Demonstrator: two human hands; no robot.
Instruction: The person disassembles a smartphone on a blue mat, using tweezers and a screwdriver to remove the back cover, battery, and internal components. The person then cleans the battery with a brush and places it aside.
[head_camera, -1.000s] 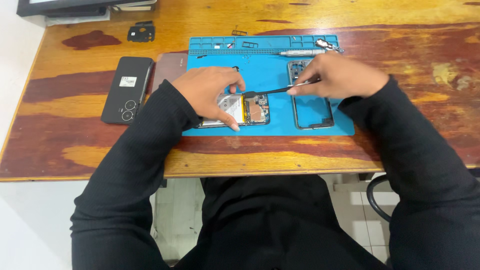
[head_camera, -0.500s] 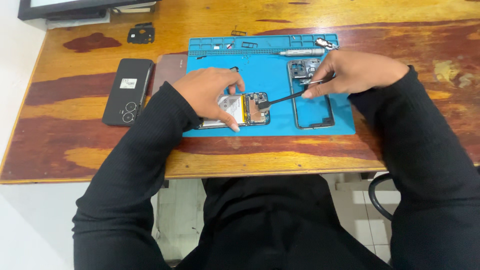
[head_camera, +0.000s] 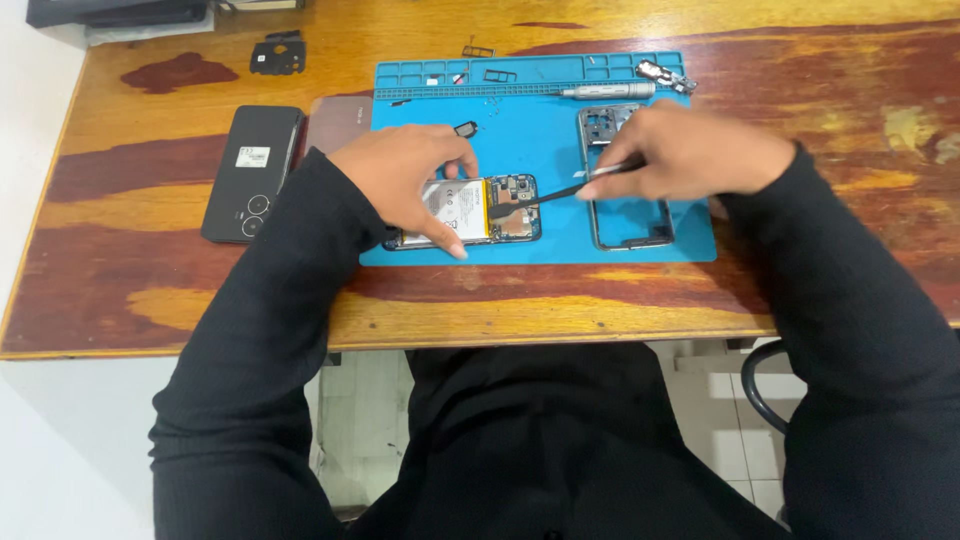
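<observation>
While the left hand (head_camera: 408, 180) pins the opened phone (head_camera: 470, 210) on the blue mat (head_camera: 540, 130), the right hand (head_camera: 690, 150) pinches tweezers (head_camera: 555, 192), tips touching the phone's board.

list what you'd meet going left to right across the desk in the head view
black phone lying back up → left hand → opened phone on the blue mat → black tool → right hand over the empty phone frame
</observation>
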